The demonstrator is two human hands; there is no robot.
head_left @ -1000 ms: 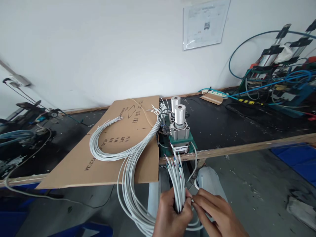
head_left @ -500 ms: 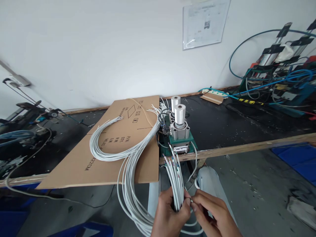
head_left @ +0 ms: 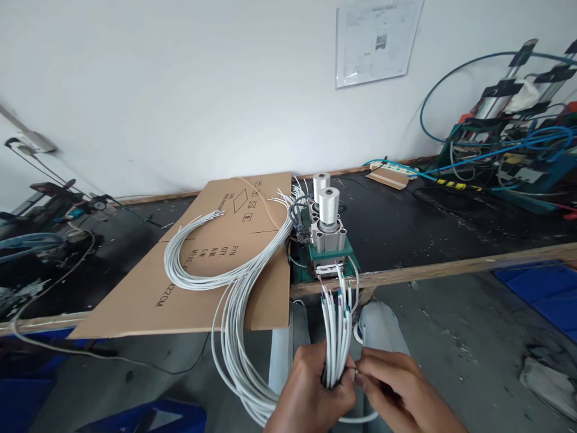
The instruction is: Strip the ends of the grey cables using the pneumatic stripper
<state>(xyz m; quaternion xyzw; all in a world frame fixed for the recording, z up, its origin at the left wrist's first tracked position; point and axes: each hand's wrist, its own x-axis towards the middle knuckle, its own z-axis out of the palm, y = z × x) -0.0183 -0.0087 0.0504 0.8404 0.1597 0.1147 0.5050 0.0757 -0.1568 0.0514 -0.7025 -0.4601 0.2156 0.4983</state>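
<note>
My left hand [head_left: 315, 385] is wrapped round a bundle of white cables [head_left: 336, 337], whose cut ends point up and show coloured wire tips. Close against it, my right hand [head_left: 392, 388] pinches at the side of the bundle, by the left thumb; a small pale piece, perhaps a single cable, shows between the fingertips. The long white cables [head_left: 243, 355] loop down from a coil [head_left: 180, 270] lying on a flat cardboard sheet [head_left: 135, 300]. Just beyond the cable ends stands a pneumatic clamp fixture [head_left: 329, 234] with two knurled silver cylinders on a green base.
The black workbench [head_left: 406, 234] has a wooden front edge. Cylinder machines with blue hoses [head_left: 500, 120] stand at the right, more equipment [head_left: 49, 210] at the left. A power strip [head_left: 396, 168] lies by the wall. Blue bins [head_left: 148, 418] are below the bench.
Both hands and the bundle have shifted slightly right, and the bundle stands more upright. The left hand still grips it, and the right still pinches beside it.
</note>
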